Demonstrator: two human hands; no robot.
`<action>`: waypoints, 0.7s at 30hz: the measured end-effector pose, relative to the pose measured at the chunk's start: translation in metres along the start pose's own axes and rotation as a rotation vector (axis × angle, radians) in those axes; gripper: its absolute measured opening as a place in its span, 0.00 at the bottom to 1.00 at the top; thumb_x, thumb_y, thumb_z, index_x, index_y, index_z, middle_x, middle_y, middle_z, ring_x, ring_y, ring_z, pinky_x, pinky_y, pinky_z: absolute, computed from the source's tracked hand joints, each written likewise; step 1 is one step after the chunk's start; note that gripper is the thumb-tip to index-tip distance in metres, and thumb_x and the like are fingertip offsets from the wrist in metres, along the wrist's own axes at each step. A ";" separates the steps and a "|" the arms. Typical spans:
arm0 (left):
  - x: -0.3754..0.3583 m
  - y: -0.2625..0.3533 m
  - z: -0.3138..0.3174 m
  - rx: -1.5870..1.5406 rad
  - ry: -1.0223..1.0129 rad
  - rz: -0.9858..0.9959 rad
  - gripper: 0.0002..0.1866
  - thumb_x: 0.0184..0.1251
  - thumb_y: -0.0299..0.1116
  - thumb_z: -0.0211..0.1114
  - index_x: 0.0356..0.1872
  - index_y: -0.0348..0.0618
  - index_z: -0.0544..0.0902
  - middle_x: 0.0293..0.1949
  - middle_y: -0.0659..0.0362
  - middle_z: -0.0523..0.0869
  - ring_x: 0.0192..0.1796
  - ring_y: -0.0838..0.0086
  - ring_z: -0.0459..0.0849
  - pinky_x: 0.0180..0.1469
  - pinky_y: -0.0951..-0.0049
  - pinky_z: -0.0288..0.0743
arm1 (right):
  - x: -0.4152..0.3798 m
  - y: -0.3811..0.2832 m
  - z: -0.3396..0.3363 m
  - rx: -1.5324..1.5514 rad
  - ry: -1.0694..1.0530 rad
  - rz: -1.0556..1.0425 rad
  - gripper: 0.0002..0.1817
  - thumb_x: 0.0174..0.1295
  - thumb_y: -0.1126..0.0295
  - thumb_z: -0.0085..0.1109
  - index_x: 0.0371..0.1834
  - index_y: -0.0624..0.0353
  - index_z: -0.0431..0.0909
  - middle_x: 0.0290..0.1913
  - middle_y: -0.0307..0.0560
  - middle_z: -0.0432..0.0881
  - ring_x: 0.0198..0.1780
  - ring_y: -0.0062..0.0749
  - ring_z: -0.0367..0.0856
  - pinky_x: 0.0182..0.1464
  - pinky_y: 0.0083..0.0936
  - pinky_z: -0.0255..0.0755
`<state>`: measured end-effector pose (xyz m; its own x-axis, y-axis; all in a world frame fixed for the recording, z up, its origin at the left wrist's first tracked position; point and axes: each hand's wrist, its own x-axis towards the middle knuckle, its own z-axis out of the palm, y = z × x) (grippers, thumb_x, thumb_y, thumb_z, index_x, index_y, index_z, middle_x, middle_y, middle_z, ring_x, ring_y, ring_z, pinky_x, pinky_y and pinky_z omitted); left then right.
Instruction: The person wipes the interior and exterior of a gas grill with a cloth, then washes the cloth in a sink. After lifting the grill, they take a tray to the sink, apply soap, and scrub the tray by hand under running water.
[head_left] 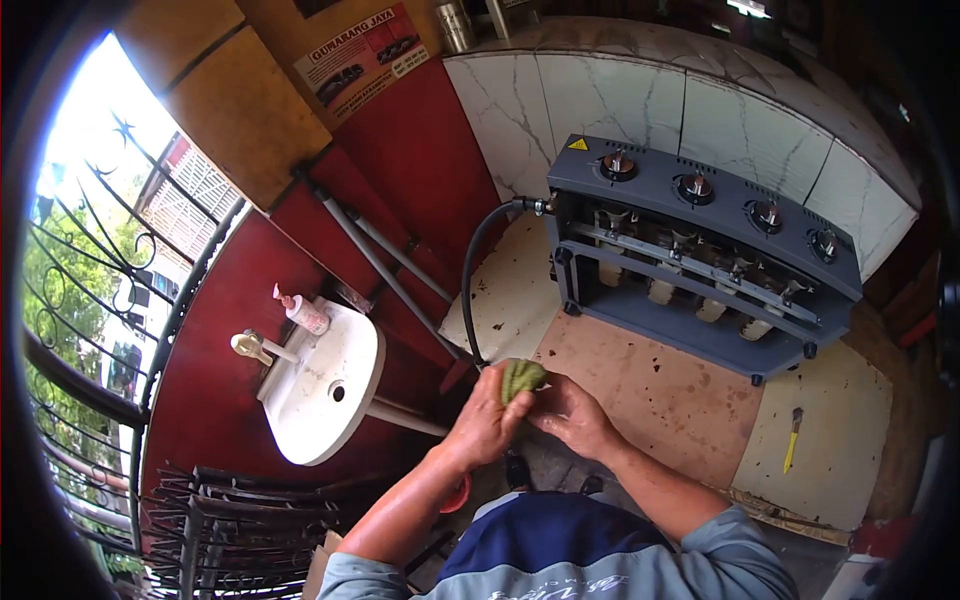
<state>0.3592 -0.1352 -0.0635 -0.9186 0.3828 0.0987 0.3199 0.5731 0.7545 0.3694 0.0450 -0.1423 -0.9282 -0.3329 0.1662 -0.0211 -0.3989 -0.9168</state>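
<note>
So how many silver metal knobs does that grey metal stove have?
4 on the grey metal stove: leftmost knob near its yellow warning triangle, then second knob, third knob and rightmost knob in a row. None looks hidden.

From where I stand, the green wad (523,378) looks matt and rough, like cloth or sponge; I can't tell which. The stove (730,200), on the back half of the surface (650,385), is grey painted metal, smooth with a dull sheen, and its 4 knobs (695,187) gleam like polished metal. The surface itself is matt and speckled in its brownish middle, paler and smoother toward both ends. By its right end, the tool (792,450) has a smooth yellow plastic-looking handle. The hose (468,270) looks like black rubber. The sink (305,405) is glossy white ceramic by its look, stained in the basin; the bottle (310,318) at its back edge is plastic.
</note>
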 end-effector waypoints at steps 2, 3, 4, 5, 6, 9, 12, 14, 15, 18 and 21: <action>0.013 0.000 0.009 0.085 -0.081 0.079 0.34 0.72 0.53 0.62 0.68 0.38 0.65 0.55 0.41 0.76 0.60 0.45 0.77 0.62 0.57 0.71 | -0.004 0.003 -0.010 -0.128 0.086 -0.017 0.15 0.69 0.81 0.57 0.58 0.62 0.73 0.48 0.39 0.81 0.51 0.21 0.80 0.57 0.24 0.74; 0.017 0.007 0.003 0.040 -0.109 0.027 0.32 0.71 0.52 0.64 0.65 0.38 0.69 0.52 0.42 0.79 0.56 0.48 0.79 0.60 0.58 0.73 | -0.006 0.001 -0.015 -0.156 0.116 0.037 0.12 0.69 0.81 0.56 0.54 0.62 0.75 0.46 0.39 0.82 0.49 0.20 0.80 0.56 0.23 0.74; 0.021 0.012 -0.005 -0.005 -0.139 -0.023 0.31 0.69 0.51 0.67 0.62 0.38 0.73 0.49 0.44 0.81 0.53 0.51 0.82 0.57 0.59 0.75 | -0.006 0.001 -0.019 -0.185 0.147 0.090 0.09 0.69 0.82 0.54 0.50 0.63 0.76 0.44 0.38 0.82 0.48 0.19 0.79 0.54 0.22 0.74; 0.025 0.005 -0.012 -0.007 -0.146 -0.013 0.31 0.69 0.51 0.67 0.62 0.38 0.73 0.49 0.44 0.81 0.53 0.51 0.82 0.57 0.59 0.75 | -0.005 0.005 -0.021 -0.068 0.268 0.095 0.07 0.69 0.81 0.53 0.47 0.63 0.78 0.41 0.37 0.82 0.45 0.16 0.78 0.52 0.19 0.73; 0.029 -0.005 -0.024 -0.070 -0.187 -0.041 0.27 0.68 0.49 0.69 0.57 0.38 0.77 0.46 0.47 0.83 0.50 0.57 0.83 0.55 0.62 0.76 | -0.002 0.014 -0.030 -0.031 0.325 0.104 0.08 0.70 0.79 0.53 0.50 0.64 0.78 0.41 0.36 0.82 0.43 0.15 0.77 0.50 0.17 0.72; 0.039 -0.052 -0.052 -0.248 -0.108 -0.139 0.15 0.72 0.40 0.68 0.47 0.38 0.84 0.40 0.55 0.84 0.45 0.74 0.82 0.50 0.71 0.75 | 0.015 0.006 -0.035 -0.246 0.484 0.068 0.13 0.71 0.74 0.58 0.57 0.64 0.78 0.42 0.37 0.81 0.42 0.16 0.76 0.49 0.17 0.73; 0.068 -0.087 -0.092 -0.383 0.137 -0.073 0.13 0.77 0.38 0.62 0.51 0.39 0.83 0.42 0.60 0.84 0.47 0.78 0.80 0.51 0.74 0.74 | 0.023 0.011 -0.038 -0.339 0.511 0.158 0.14 0.71 0.73 0.60 0.58 0.63 0.78 0.43 0.38 0.81 0.42 0.17 0.77 0.49 0.17 0.73; 0.102 -0.063 -0.118 -0.619 0.234 0.041 0.15 0.79 0.38 0.60 0.56 0.40 0.80 0.48 0.61 0.84 0.51 0.81 0.79 0.54 0.76 0.74 | 0.022 0.030 -0.042 -0.317 0.518 0.176 0.14 0.71 0.72 0.60 0.58 0.63 0.78 0.44 0.39 0.81 0.42 0.18 0.77 0.49 0.18 0.74; 0.120 -0.054 -0.130 -0.578 0.251 0.088 0.16 0.78 0.38 0.60 0.58 0.40 0.79 0.50 0.59 0.84 0.53 0.79 0.80 0.55 0.75 0.74 | 0.019 0.039 -0.041 -0.287 0.505 0.198 0.15 0.70 0.72 0.60 0.58 0.63 0.79 0.45 0.40 0.81 0.42 0.18 0.78 0.49 0.18 0.75; 0.182 -0.043 -0.135 -0.344 0.252 0.247 0.18 0.77 0.35 0.61 0.63 0.40 0.76 0.53 0.53 0.84 0.56 0.70 0.81 0.59 0.71 0.74 | 0.009 0.057 -0.031 -0.324 0.557 0.283 0.15 0.70 0.72 0.60 0.57 0.64 0.79 0.45 0.40 0.82 0.43 0.20 0.79 0.48 0.20 0.76; 0.216 -0.032 -0.107 -0.067 0.164 0.334 0.21 0.74 0.29 0.60 0.66 0.41 0.73 0.56 0.47 0.82 0.59 0.57 0.81 0.62 0.63 0.73 | -0.005 0.070 -0.014 -0.294 0.622 0.346 0.14 0.70 0.72 0.59 0.56 0.64 0.80 0.45 0.42 0.83 0.43 0.21 0.81 0.48 0.21 0.77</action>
<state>0.1258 -0.1487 0.0028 -0.7928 0.4167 0.4449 0.5972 0.3851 0.7036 0.3667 0.0308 -0.2129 -0.9361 0.1787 -0.3031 0.2918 -0.0871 -0.9525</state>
